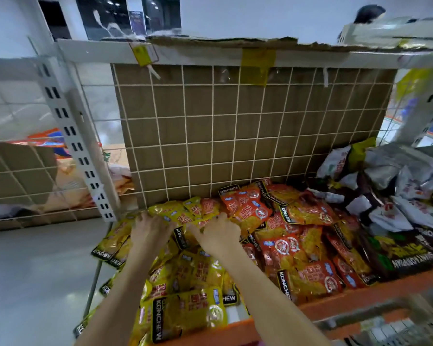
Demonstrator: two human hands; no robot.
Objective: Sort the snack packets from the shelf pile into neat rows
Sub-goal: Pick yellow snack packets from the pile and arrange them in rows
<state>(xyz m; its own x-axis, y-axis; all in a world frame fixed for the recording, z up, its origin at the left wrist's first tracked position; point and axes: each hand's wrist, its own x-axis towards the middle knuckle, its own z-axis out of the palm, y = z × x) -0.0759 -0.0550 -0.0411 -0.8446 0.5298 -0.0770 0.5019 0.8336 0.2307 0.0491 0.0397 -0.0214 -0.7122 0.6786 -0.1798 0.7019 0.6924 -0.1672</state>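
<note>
Yellow snack packets [185,313] lie heaped on the left part of the shelf. Orange-red packets [285,245] are piled in the middle. White, silver and dark packets [398,201] fill the right side. My left hand [150,232] rests palm down on the yellow packets near the back left corner, fingers spread. Beside it, my right hand [216,233] presses on yellow packets, its fingertips curled over a packet's edge. Whether either hand grips a packet is hidden by the hands themselves.
A white wire grid backed with cardboard [235,126] closes the shelf's rear. The shelf has an orange front edge [360,303]. A white slotted upright [80,146] stands at the left corner, with grey floor [35,270] beside it. A person's dark hair [368,13] shows behind the top right.
</note>
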